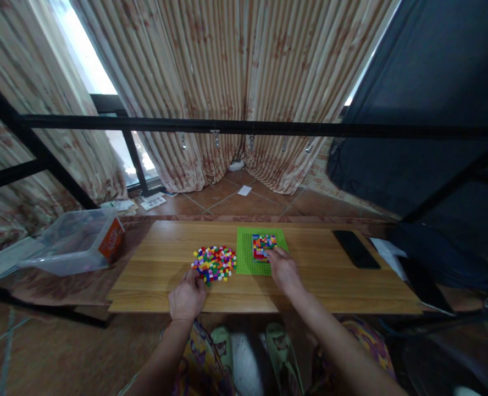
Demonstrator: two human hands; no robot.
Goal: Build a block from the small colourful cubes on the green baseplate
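A green studded baseplate [244, 250] lies on the wooden board, with a squarish block of small multicoloured bricks [264, 242] built on it. My right hand [284, 269] reaches over the plate's right side, its fingers closed together at the block's lower right edge. Whatever those fingertips hold is too small to make out. Left of the plate spreads a loose pile of tiny coloured bricks [217, 263]. At the pile's lower left edge is my left hand [187, 294], fingers curled and pinched together; what is between them is hidden.
A black phone [356, 249] lies on the right of the wooden board [157, 269]. Beyond the board's left end stands a clear plastic box [73, 247] with an orange label. A black metal bar [244, 126] crosses in front of patterned curtains. Papers lie at the far right.
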